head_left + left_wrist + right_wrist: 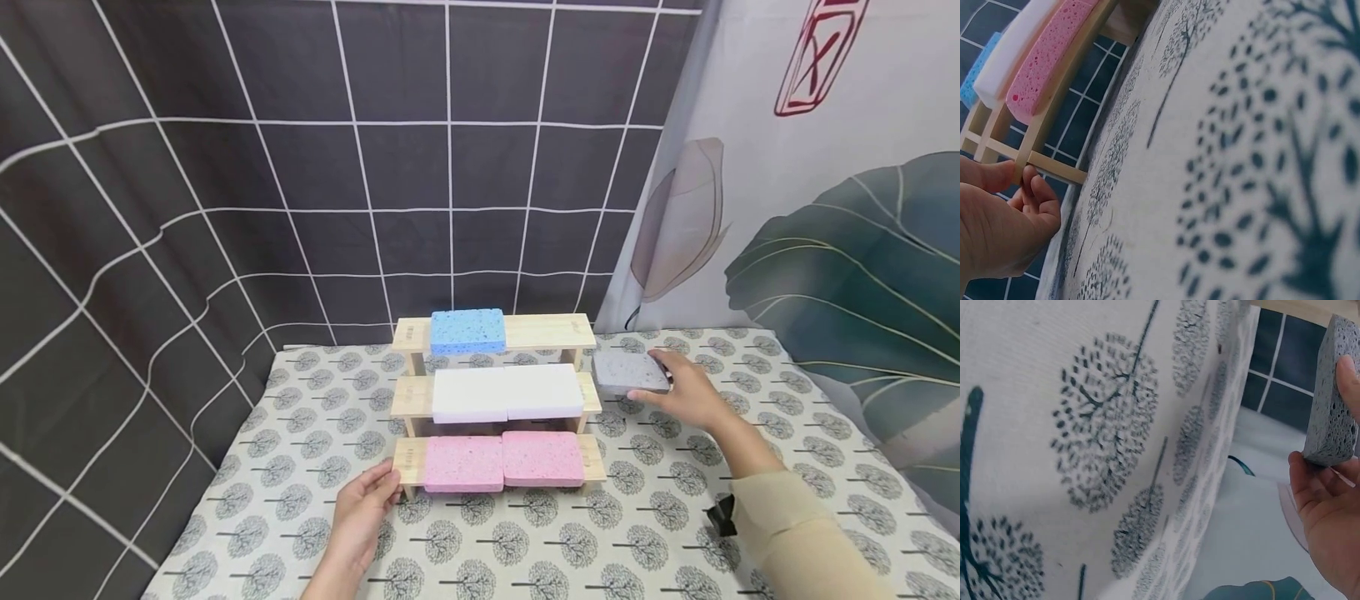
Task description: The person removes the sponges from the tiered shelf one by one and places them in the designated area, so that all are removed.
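Note:
My right hand (686,390) holds a grey sponge (630,371) by its right end, just right of the wooden three-step rack (551,331). In the right wrist view the thumb and fingers pinch this porous grey sponge (1335,394). My left hand (363,508) pinches the left end of the lowest step, as the left wrist view shows at the rack's corner (1025,147). A blue sponge (468,331) lies on the top step, left of its middle. Two white sponges (471,393) sit side by side on the middle step. Two pink sponges (463,463) fill most of the bottom one.
A cloth with tree prints (510,542) covers the table. Behind the rack hangs a dark curtain with white grid lines (495,167), which also runs along the left side. A pale curtain with leaf prints (825,275) hangs at the right.

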A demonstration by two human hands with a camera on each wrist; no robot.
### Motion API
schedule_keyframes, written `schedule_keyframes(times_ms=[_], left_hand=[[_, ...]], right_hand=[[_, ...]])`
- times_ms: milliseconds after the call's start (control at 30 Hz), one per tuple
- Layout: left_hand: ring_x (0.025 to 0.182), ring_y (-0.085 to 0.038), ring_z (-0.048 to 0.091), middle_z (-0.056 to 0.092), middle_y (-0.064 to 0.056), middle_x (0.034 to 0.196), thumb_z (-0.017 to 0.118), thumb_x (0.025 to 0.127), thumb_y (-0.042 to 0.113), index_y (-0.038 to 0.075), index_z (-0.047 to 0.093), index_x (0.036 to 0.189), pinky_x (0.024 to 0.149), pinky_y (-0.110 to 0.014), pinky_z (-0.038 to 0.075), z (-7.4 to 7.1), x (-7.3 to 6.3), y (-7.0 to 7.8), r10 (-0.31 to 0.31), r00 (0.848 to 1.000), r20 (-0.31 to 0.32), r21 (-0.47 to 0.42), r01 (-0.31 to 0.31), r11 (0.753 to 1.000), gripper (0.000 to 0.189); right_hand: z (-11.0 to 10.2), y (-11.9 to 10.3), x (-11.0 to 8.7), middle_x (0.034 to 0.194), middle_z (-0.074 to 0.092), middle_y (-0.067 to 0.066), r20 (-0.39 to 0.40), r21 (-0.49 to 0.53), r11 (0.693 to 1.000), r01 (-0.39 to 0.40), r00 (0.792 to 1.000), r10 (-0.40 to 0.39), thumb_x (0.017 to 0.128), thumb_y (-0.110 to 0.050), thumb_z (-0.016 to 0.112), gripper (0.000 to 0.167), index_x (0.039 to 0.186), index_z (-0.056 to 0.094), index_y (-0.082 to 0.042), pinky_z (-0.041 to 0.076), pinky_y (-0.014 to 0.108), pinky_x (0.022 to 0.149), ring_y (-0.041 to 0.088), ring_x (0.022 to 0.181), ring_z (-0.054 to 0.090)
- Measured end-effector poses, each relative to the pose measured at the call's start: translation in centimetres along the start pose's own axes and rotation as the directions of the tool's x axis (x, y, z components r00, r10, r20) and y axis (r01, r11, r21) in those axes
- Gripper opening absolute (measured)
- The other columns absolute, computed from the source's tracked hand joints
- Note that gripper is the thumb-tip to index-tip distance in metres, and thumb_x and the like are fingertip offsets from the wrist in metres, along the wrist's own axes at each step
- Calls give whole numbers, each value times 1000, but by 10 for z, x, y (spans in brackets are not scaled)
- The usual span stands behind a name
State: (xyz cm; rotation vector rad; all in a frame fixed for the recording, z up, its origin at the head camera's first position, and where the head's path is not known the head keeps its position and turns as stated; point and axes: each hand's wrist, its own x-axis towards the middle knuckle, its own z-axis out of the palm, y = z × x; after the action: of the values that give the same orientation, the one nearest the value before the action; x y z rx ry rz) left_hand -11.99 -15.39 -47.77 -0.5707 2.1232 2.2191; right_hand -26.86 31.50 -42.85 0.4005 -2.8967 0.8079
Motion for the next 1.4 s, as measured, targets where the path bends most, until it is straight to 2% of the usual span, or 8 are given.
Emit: schedule_keyframes(times_ms=[233, 533, 767, 867, 1067, 1400], left_hand=[[96, -16, 57, 58, -13, 113, 54, 103, 9, -14, 46, 138, 81, -18, 54, 1, 0, 1, 11, 1000, 3, 5, -11, 1000, 43], [94, -15, 57, 60, -10, 110, 56, 103, 11, -14, 46, 139, 80, -18, 54, -1, 4, -3, 9, 1000, 3, -10, -9, 1000, 45], [93, -16, 57, 60, -11, 110, 56, 103, 9, -14, 47, 137, 78, -18, 53, 0, 2, -2, 17, 1000, -5, 1, -17, 1000, 43], [94, -16, 57, 60, -12, 111, 56, 102, 9, -14, 47, 137, 79, -18, 53, 1, 2, -2, 16, 1000, -7, 6, -16, 1000, 43], [95, -15, 57, 60, -13, 113, 56, 103, 10, -14, 45, 139, 79, -17, 53, 0, 2, -3, 15, 1000, 5, -8, -15, 1000, 45], [95, -14, 56, 58, -11, 115, 55, 103, 10, -14, 43, 140, 80, -17, 53, -2, 3, -3, 8, 1000, 13, -17, -8, 1000, 46]], right_hand=[[12, 6, 2, 146, 38, 40, 23, -9, 1000, 2, 1000, -1, 81, -45, 84, 98, 144, 39, 14, 31, 70, 110, 58, 131, 39], [22, 12, 1, 145, 39, 41, 84, -14, 999, -30, 996, 31, 79, -46, 84, 99, 145, 40, 14, 33, 71, 107, 59, 127, 43], [29, 17, 2, 135, 47, 41, 102, -59, 998, 29, 995, -23, 77, -43, 87, 96, 140, 45, 16, 40, 70, 103, 58, 120, 49], [32, 19, 1, 133, 46, 40, 114, -66, 997, 25, 993, -18, 76, -43, 88, 96, 140, 45, 15, 41, 70, 101, 58, 118, 50], [36, 19, 2, 134, 45, 40, 153, -72, 997, 11, 988, 0, 75, -40, 88, 97, 141, 44, 15, 39, 69, 104, 57, 120, 48], [39, 20, 3, 136, 43, 43, 162, -101, 995, 13, 987, 3, 71, -45, 89, 102, 139, 45, 17, 37, 71, 105, 60, 123, 45]])
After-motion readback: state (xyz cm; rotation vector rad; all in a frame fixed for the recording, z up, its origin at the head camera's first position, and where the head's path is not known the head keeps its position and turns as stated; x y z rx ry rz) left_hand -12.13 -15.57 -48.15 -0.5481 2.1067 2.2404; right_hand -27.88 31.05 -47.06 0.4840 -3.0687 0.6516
